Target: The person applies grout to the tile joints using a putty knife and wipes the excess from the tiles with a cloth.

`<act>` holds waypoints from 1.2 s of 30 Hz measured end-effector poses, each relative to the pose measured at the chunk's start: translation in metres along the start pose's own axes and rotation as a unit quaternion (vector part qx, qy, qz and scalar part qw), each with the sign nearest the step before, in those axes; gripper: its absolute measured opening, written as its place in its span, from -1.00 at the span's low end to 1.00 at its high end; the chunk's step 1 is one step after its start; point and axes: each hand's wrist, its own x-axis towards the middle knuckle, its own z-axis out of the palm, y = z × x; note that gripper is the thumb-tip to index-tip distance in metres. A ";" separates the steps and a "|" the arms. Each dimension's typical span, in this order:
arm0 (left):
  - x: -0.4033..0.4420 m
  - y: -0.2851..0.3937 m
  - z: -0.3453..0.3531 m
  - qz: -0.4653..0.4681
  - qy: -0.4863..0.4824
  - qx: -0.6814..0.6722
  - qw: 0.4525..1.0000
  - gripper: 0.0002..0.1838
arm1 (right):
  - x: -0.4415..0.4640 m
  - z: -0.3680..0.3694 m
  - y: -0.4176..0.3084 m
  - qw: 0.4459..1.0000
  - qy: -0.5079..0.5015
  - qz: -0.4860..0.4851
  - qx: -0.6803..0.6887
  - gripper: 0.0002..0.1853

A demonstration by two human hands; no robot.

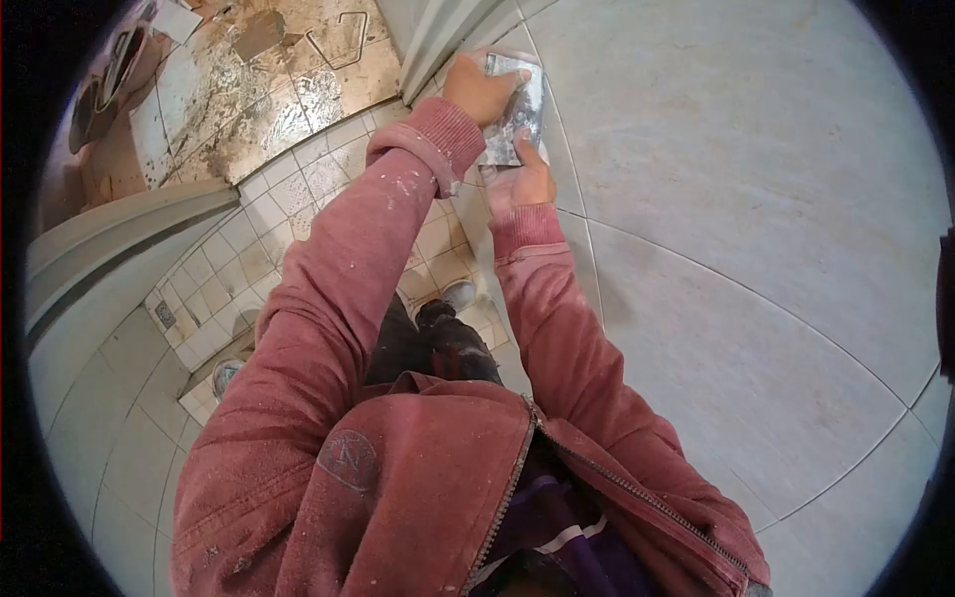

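A flat rectangular grey plate (515, 107), smeared with white, lies close against the tiled wall near its edge by the door frame. My left hand (479, 92) grips its upper left side, with fingers over its face. Lower down, my right hand (534, 177) holds the bottom part, its thumb on the front and the other fingers largely hidden. White dust coats the right hand and both sleeve cuffs.
Large pale wall tiles (736, 149) fill the right side. A door frame (438, 45) stands left of the hands. Below are small floor tiles (269, 214) and my shoes (459, 294). Beyond the threshold, a dirty wet floor (229, 90) holds a bent metal rod (348, 50).
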 end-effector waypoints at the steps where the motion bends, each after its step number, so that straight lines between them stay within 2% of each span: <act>1: -0.004 0.003 0.000 -0.005 -0.014 0.021 1.000 -0.77 | 0.001 -0.004 0.000 1.000 0.004 0.001 0.001 -0.65; 3: -0.008 0.004 0.004 -0.009 -0.027 0.043 0.999 -0.79 | -0.005 -0.013 -0.003 0.998 0.056 0.002 -0.032 -0.64; 4: -0.010 -0.003 0.008 0.022 -0.009 0.070 0.997 -0.80 | -0.006 -0.015 -0.003 0.998 0.055 0.003 -0.032 -0.64; 5: -0.014 -0.001 0.010 0.053 0.011 0.095 0.994 -0.82 | -0.009 -0.014 -0.003 0.999 0.036 -0.004 -0.016 -0.64; 8: -0.016 0.007 0.009 0.048 0.021 0.140 0.989 -0.84 | -0.015 -0.002 -0.004 1.000 -0.004 -0.007 0.012 -0.64; 9: -0.014 0.006 0.009 0.079 0.033 0.192 0.978 -0.84 | -0.019 0.002 -0.004 1.000 -0.015 -0.001 0.027 -0.65; 12: -0.018 0.002 0.012 0.062 0.037 0.161 0.984 -0.80 | -0.013 -0.013 -0.001 1.000 0.016 -0.020 -0.011 -0.62; 14: -0.042 -0.008 0.020 0.061 -0.037 0.208 0.975 -0.76 | -0.022 -0.048 0.009 0.998 0.056 0.013 -0.036 -0.63; 16: -0.074 -0.050 0.037 0.034 -0.108 0.254 0.960 -0.72 | -0.059 -0.073 0.019 0.998 0.007 0.021 0.058 -0.66; 17: -0.082 -0.058 0.038 0.036 -0.102 0.256 0.961 -0.72 | -0.065 -0.077 0.016 0.998 0.002 0.024 0.057 -0.66; 19: -0.105 -0.073 0.047 -0.020 -0.047 0.079 0.996 -0.73 | -0.085 -0.097 0.005 0.998 0.066 0.015 -0.006 -0.69; 20: -0.104 -0.073 0.047 -0.038 -0.010 0.036 0.999 -0.75 | -0.085 -0.100 0.000 0.997 0.077 0.012 -0.003 -0.69; 22: -0.080 -0.049 0.035 -0.069 0.035 -0.022 0.997 -0.78 | -0.058 -0.080 -0.019 0.980 -0.030 -0.025 -0.195 -0.69; 23: -0.069 -0.033 0.028 -0.089 0.046 -0.035 0.994 -0.79 | -0.048 -0.061 -0.023 0.979 -0.017 -0.027 -0.200 -0.70; 25: -0.037 -0.027 0.018 -0.030 0.087 -0.002 0.996 -0.77 | -0.028 -0.030 -0.023 0.980 -0.008 -0.028 -0.199 -0.70; 27: -0.034 0.004 0.017 -0.017 0.082 0.042 0.996 -0.76 | -0.016 -0.018 -0.019 0.995 -0.018 -0.035 -0.092 -0.70; 29: -0.028 0.005 0.015 0.018 0.067 0.067 0.995 -0.74 | -0.016 -0.015 -0.018 0.996 -0.020 -0.036 -0.080 -0.70; 34: -0.022 -0.009 0.015 0.009 0.055 0.025 0.998 -0.77 | -0.018 -0.015 -0.013 0.998 -0.014 -0.033 -0.055 -0.71; 36: -0.028 -0.012 0.019 -0.012 0.051 0.027 0.998 -0.77 | -0.030 -0.012 -0.016 0.989 0.054 -0.049 -0.129 -0.72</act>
